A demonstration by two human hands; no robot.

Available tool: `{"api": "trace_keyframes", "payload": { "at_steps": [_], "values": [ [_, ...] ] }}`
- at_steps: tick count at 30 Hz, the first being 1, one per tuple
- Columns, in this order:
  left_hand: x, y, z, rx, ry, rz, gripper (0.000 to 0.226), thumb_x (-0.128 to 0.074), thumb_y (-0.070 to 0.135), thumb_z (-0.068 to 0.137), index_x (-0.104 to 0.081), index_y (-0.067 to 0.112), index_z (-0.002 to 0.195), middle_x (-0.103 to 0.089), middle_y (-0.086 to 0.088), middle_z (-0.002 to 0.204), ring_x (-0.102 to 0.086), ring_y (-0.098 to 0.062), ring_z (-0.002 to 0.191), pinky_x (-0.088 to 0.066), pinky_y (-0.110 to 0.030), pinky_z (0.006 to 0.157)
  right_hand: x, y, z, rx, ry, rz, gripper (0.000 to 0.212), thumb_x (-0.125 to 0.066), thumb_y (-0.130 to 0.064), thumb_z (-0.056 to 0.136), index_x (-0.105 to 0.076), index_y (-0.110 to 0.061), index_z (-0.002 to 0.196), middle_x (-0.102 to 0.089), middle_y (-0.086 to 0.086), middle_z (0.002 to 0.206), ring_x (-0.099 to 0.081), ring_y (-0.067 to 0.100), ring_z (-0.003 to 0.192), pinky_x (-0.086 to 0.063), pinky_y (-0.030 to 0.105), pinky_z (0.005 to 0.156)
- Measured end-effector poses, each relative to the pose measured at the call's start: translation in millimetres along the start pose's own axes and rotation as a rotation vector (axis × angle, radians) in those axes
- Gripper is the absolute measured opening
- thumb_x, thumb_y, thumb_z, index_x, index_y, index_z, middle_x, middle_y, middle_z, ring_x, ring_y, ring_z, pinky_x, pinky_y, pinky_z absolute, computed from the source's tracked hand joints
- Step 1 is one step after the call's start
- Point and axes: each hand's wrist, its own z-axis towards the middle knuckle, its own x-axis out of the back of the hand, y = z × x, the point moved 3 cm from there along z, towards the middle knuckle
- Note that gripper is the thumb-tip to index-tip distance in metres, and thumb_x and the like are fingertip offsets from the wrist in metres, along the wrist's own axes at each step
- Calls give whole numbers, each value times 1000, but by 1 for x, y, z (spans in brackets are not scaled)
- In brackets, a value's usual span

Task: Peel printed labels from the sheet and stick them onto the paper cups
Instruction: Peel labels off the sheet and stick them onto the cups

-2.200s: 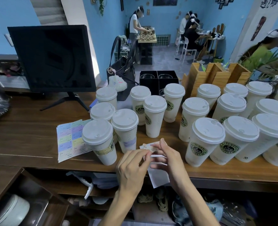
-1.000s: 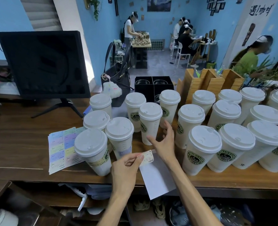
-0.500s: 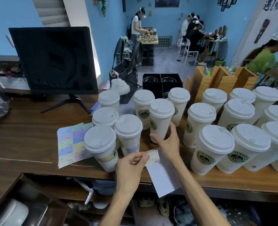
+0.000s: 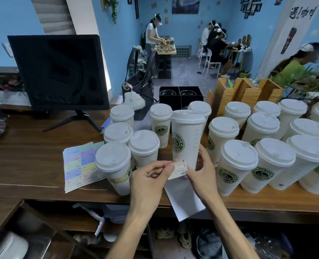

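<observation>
White paper cup (image 4: 187, 139), lidded, is raised just above the bench (image 4: 24, 157), the right hand (image 4: 201, 171) gripping its lower wall. Left hand (image 4: 149, 177) pinches a peeled label (image 4: 179, 169) by one edge, just beside the cup's base. Thin and limp, the label looks likely to curl and cling; the light cup wall would dent under hard pressure.
</observation>
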Motion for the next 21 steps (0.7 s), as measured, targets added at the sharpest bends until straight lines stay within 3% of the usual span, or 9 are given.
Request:
{"api": "trace_keyframes", "payload": {
  "at_steps": [5,10,14,21],
  "values": [
    [-4,9,1,-16,-13,-36,13,-81,12,86,-82,24,89,-79,3,83,-72,-7,78,-55,-18,74,1,-1,-13,-28,-28,8,79,-83,-48,66,-54,-42,139,-67,-12,133,-63,7,122,-53,47,105],
    [-10,16,1,-47,-20,-55,11,-80,9,87,-81,20,91,-79,1,84,-73,-8,79,-55,-18,74,1,-8,-23,-36,-33,17,78,-86,-53,62,-58,-43,134,-70,-13,128,-66,2,116,-56,37,99],
    [-16,20,2,-55,-9,-63,14,-82,8,85,-81,21,91,-79,-1,82,-76,-15,81,-60,-24,75,-1,-9,-29,-43,-6,16,76,-88,-54,61,-61,-46,132,-70,-12,126,-68,5,113,-59,39,96],
    [-26,19,-4,-124,43,-1,25,-85,4,80,-79,28,84,-74,1,72,-59,-1,62,-48,-11,62,0,-8,-36,-32,70,-73,75,-86,-53,66,-60,-48,135,-70,-13,121,-70,5,107,-61,40,90]
  ]
}}
